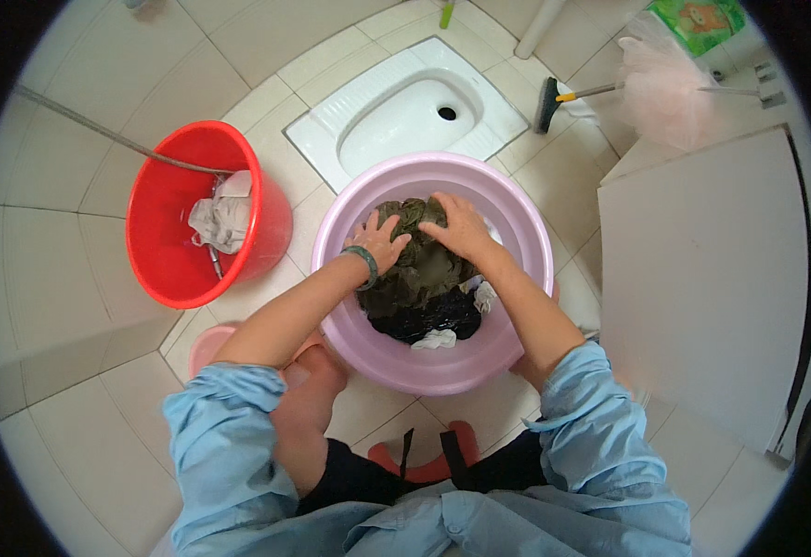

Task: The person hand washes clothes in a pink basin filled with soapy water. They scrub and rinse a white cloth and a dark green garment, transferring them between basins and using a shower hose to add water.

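Note:
A wide pink-purple plastic basin (pixel 433 379) stands on the floor before me, with wet laundry and some water in it. My left hand (pixel 379 244) rests on a dark olive-green garment (pixel 405 289), its fingers spread. A green bangle (pixel 363 264) circles that wrist. On the far right part of the same cloth lies my right hand (pixel 464 230), thumb and fingers apart, some fingertips hard to see. Nearer to me in the basin are a black garment (pixel 433 313) and a small white cloth (pixel 435 339). Another whitish cloth (pixel 485 297) sits by the right wall.
To the left stands a red bucket (pixel 276 216) with a pale cloth (pixel 223 216) and a metal shower hose (pixel 134 145) reaching into it. A squat toilet (pixel 363 132) lies beyond the basin. A floor brush (pixel 548 104) and a white cabinet (pixel 705 278) are at right.

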A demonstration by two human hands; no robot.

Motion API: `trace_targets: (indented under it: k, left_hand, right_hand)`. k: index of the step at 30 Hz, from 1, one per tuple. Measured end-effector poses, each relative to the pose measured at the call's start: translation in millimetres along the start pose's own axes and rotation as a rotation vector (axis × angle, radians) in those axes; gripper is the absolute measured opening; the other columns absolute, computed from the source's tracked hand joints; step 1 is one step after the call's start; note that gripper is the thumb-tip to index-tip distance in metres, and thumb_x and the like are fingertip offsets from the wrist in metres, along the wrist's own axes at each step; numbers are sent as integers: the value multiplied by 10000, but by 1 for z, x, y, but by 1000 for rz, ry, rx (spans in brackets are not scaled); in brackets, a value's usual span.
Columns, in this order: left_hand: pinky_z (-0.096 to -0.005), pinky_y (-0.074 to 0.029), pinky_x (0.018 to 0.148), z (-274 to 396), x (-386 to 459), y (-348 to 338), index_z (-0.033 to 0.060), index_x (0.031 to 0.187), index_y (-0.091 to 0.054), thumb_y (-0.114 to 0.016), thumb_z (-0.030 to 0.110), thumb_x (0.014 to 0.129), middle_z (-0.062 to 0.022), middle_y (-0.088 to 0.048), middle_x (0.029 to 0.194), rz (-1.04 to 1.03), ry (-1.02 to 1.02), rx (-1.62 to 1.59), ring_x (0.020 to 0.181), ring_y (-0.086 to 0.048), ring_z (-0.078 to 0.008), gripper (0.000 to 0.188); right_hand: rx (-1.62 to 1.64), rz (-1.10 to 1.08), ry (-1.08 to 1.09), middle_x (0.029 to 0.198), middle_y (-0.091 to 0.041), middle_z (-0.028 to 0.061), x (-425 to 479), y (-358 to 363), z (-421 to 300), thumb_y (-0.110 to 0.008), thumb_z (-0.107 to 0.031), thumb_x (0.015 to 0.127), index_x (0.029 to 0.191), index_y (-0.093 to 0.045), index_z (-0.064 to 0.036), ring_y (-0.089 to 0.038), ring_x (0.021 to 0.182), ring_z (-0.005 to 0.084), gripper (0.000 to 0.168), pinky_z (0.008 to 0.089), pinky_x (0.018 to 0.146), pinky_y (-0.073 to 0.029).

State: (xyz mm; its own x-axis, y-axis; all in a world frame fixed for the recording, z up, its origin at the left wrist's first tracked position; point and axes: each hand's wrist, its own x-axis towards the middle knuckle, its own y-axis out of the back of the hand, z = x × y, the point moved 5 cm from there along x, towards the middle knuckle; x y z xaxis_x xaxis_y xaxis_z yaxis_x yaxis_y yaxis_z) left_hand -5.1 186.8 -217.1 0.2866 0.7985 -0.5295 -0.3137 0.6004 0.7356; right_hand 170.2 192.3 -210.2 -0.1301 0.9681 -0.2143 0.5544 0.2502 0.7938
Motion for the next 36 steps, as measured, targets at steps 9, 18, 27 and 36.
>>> trace_targets:
  k: [9,18,27,36]
  left_hand:
    - [-604,-280,926,-29,51,-124,165,1227,-458,-505,369,841,-160,-325,1340,282,110,94,1207,-300,-444,439]
    - [-455,-451,837,-39,141,-91,122,1060,-534,-477,382,832,-181,-509,1149,-91,130,73,974,-559,-338,350]
    - [-481,-315,898,-14,19,-117,72,1142,-503,-502,299,845,-173,-478,1111,701,135,-194,1035,-454,-359,374]
    - [-441,-413,778,-25,80,-126,73,914,-558,-449,268,858,-151,-535,981,471,81,104,892,-526,-346,230]
  right_hand:
    - [-212,21,-98,1319,-392,143,0,-113,58,-516,-506,802,1254,-478,-167,-367,1198,330,566,483,930,-323]
    - [-134,-310,-244,1116,-568,185,87,-122,83,-501,-414,853,1197,-522,-103,-549,1005,355,465,470,877,-408]
    - [-2,173,239,1104,-489,149,-42,-94,38,-632,-247,744,1065,-562,-70,-420,1106,334,374,455,914,-338]
    - [-236,-108,155,1094,-540,154,16,-132,71,-540,-252,787,1026,-548,-83,-497,1035,293,292,420,838,-398]
